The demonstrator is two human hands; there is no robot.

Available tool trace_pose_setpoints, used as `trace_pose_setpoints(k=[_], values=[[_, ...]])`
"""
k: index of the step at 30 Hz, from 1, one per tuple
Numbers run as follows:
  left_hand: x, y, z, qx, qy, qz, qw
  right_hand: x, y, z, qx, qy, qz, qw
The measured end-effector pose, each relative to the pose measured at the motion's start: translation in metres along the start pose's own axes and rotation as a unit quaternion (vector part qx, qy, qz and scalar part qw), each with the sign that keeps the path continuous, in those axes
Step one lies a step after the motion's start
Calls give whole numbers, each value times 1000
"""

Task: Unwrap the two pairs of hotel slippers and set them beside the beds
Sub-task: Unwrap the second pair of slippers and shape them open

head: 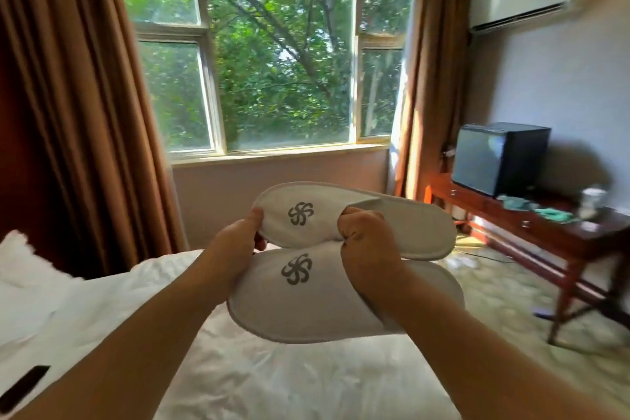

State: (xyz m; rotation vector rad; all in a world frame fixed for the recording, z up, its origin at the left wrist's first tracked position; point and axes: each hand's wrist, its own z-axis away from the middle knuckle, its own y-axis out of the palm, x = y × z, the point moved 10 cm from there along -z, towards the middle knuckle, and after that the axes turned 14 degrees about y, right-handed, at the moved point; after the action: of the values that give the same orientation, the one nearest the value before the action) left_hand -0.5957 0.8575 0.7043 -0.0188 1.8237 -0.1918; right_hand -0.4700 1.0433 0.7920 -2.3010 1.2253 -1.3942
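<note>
Two white hotel slippers with a grey pinwheel logo are held in the air above the bed [272, 378]. The upper slipper [402, 225] lies toes to the left, and the lower slipper [306, 310] sits just under it, partly overlapped. My left hand [238, 242] pinches the toe end of the pair, thumb on top of the upper slipper. My right hand [368, 242] is fisted around the slippers at their openings. No wrapper shows on them. A second pair is not in view.
A white pillow [24, 266] and a dark flat object [24, 385] lie on the bed at left. Brown curtains [85, 112] frame the window. At right stands a wooden desk [545, 232] with a black box [497, 157], above patterned carpet [504, 290].
</note>
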Motion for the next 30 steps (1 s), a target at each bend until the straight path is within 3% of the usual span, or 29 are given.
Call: trace_pose_setpoints(k=[8,11,15,23,30], values=[[-41,189,24,142,-19,34,989,-85,-151,24,-82,71,35,993],[-52,246,27,175,-21,50,983,-109,-192,30,-112,72,106,985],[-67,316,28,217,-19,79,973,-144,-244,34,-145,117,117,975],[-65,442,3,293,-18,81,953,-225,-300,14,-164,181,132,961],[-60,546,-48,330,32,66,941,-312,-336,-25,-191,244,157,938]])
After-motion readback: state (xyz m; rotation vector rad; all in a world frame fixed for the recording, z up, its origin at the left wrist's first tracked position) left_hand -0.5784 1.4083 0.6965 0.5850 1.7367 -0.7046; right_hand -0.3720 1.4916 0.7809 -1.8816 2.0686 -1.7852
